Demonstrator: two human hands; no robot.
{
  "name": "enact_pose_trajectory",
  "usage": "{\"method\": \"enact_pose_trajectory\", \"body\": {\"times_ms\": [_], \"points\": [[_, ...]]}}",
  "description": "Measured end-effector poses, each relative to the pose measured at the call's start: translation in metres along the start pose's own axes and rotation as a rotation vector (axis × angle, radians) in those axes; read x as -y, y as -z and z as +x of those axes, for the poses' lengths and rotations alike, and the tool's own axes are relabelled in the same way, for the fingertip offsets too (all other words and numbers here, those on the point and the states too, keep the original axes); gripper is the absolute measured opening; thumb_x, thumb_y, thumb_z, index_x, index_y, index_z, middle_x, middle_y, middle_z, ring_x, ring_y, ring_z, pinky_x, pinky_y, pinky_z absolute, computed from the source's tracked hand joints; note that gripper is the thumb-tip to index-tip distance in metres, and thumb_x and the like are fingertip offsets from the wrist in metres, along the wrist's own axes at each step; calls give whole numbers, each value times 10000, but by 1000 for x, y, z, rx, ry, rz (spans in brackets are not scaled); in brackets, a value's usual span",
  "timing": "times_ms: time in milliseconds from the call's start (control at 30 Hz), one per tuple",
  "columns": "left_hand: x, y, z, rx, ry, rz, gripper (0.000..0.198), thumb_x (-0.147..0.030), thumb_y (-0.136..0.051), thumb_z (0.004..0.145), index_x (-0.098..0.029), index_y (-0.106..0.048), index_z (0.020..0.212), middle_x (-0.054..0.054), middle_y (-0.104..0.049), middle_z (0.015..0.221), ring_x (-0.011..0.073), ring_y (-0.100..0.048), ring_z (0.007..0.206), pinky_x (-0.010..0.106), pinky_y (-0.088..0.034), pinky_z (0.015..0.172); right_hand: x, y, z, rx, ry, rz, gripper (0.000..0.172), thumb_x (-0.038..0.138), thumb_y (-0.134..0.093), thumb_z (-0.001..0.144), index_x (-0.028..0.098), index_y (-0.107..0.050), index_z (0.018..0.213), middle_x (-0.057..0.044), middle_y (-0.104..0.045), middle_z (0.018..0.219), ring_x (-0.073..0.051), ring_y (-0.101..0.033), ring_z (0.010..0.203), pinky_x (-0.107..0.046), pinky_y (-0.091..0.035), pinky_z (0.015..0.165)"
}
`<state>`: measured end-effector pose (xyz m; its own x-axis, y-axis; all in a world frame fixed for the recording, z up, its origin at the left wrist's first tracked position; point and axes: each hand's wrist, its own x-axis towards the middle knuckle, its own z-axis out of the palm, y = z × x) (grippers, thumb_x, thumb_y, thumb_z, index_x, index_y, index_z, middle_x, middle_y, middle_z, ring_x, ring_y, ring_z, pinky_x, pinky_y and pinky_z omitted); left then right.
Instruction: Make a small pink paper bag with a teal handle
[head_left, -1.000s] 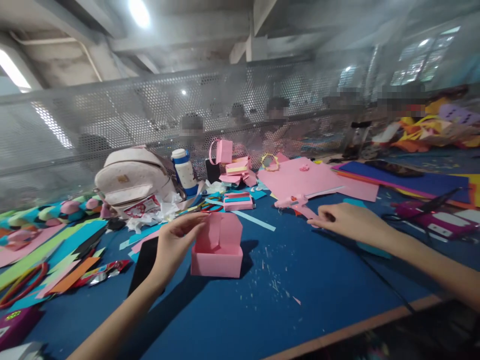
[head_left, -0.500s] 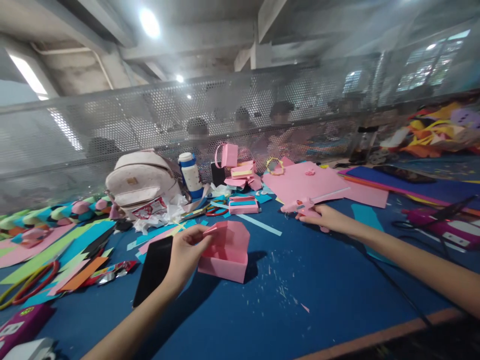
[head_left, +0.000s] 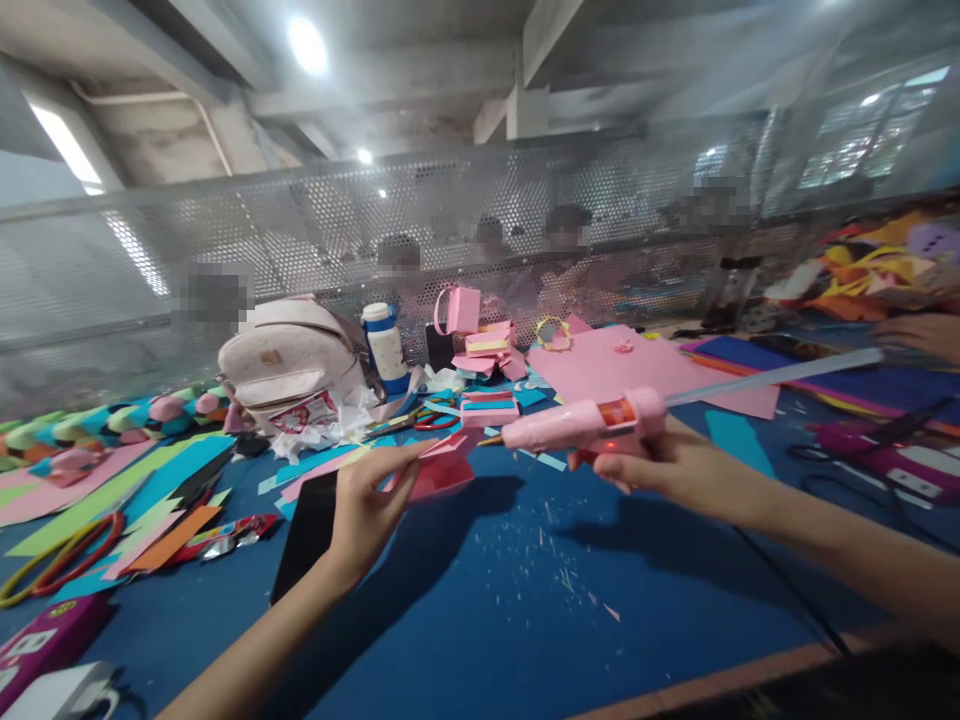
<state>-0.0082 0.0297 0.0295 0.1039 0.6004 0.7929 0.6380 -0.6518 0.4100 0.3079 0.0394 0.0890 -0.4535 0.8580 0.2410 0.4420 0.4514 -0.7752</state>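
Observation:
My left hand [head_left: 375, 510] pinches a small pink paper box [head_left: 442, 474] by its edge, tilted and raised over the blue table [head_left: 525, 620]. My right hand [head_left: 660, 460] is wrapped round the handle of a pink hot glue gun [head_left: 574, 425]. Its metal nozzle points left, close to the box's upper edge; whether they touch I cannot tell. A long clear glue stick [head_left: 780, 375] juts from the gun's rear, and a small orange light glows on its body. Partly behind my left hand lies a black phone [head_left: 304, 535].
A pale backpack [head_left: 289, 365] and a white-and-blue bottle [head_left: 386, 350] stand before a perforated metal screen [head_left: 315, 240]. Coloured paper, scissors [head_left: 64, 560] and a wrapper [head_left: 232, 537] lie left. Pink sheets [head_left: 637, 365] lie behind the gun. Another person's hand [head_left: 919, 335] shows far right.
My right hand has lifted the glue gun off the table and brought it left to the box. My left hand has raised and tilted the pink box. Another person's hand has appeared at right.

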Motion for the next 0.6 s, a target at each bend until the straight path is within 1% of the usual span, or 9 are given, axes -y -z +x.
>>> {"method": "enact_pose_trajectory", "body": {"times_ms": [67, 133, 233, 367, 433, 500, 600], "points": [[-2, -1, -1, 6, -28, -1, 222, -123, -605, 848, -226, -753, 979, 26, -777, 896, 157, -727, 804, 217, -540, 734, 8, -11, 3, 62, 9, 35, 441, 594, -629, 785, 177, -691, 913, -17, -591, 683, -119, -472, 546, -250, -396, 491], [-2, -2, -2, 14, -47, -14, 232, -111, -612, 847, -230, -746, 994, 19, -776, 899, 147, -723, 806, 209, -534, 742, 8, -20, 8, 101, 7, 44, 436, 572, -628, 798, 165, -678, 943, -24, -611, 742, -119, -478, 575, -252, -400, 514], [-1, -2, -3, 39, -59, -47, 261, -96, -605, 854, -242, -736, 1027, 14, -772, 938, 141, -718, 828, 206, -527, 750, 3, -28, 16, 109, 23, 38, 412, 538, -630, 817, 164, -671, 985, -25, -620, 775, -121, -479, 601, -248, -401, 530], [-2, -3, -3, 90, -46, -97, 272, -92, -587, 870, -254, -731, 1036, 12, -764, 957, 137, -710, 867, 200, -518, 774, -2, -32, 23, 121, 75, 45, 385, 502, -633, 836, 182, -677, 1045, -13, -606, 758, -121, -471, 607, -246, -404, 544], [-4, -4, -2, 107, -30, -136, 265, -96, -573, 883, -251, -727, 1032, 15, -757, 961, 139, -705, 890, 204, -513, 797, -3, -34, 25, 119, 74, 38, 379, 503, -632, 836, 186, -683, 1036, -5, -596, 748, -120, -470, 604, -252, -414, 568], [-6, -4, -1, 129, -12, -185, 257, -105, -548, 900, -244, -720, 1033, 26, -739, 972, 141, -692, 904, 215, -506, 809, -3, -36, 26, 116, 60, 28, 381, 522, -629, 830, 178, -690, 983, 0, -586, 731, -121, -475, 606, -261, -422, 592], [-7, -6, 0, 151, 23, -230, 263, -129, -516, 923, -240, -716, 1054, 42, -694, 959, 138, -661, 875, 225, -494, 768, -4, -38, 28, 117, 30, 25, 411, 553, -614, 825, 165, -686, 941, 3, -568, 690, -129, -487, 611, -270, -428, 610]]}}
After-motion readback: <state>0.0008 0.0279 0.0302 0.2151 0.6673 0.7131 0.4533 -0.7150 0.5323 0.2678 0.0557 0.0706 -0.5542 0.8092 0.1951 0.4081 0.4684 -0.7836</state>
